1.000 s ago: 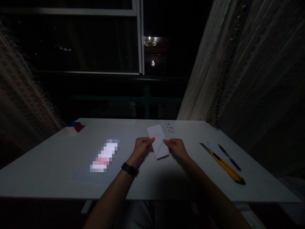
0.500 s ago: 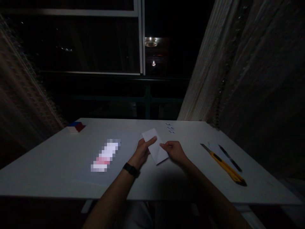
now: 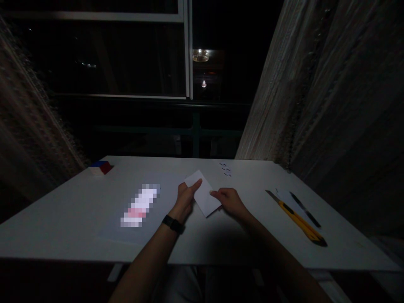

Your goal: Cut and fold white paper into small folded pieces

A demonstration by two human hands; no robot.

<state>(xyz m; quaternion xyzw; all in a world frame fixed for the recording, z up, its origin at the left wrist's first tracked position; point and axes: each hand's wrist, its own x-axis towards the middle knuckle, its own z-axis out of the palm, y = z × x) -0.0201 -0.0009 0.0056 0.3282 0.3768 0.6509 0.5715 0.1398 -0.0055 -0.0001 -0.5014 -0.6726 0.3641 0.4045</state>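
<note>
A folded white paper (image 3: 203, 194) lies tilted near the middle of the white table (image 3: 72, 210). My left hand (image 3: 185, 199), with a dark watch on the wrist, grips the paper's left edge, index finger stretched along its top. My right hand (image 3: 229, 201) pinches the paper's right edge with closed fingers. Both hands hold the same piece just above the tabletop.
A yellow utility knife (image 3: 298, 221) and a black pen (image 3: 304, 209) lie at the right. A red, white and blue block (image 3: 99, 167) sits at the far left corner. Small paper scraps (image 3: 225, 169) lie beyond the hands. Curtains hang on both sides of a dark window.
The paper has been turned anticlockwise and lowered a little. My left index finger has slid up along its top edge, and my right hand has shifted slightly left.
</note>
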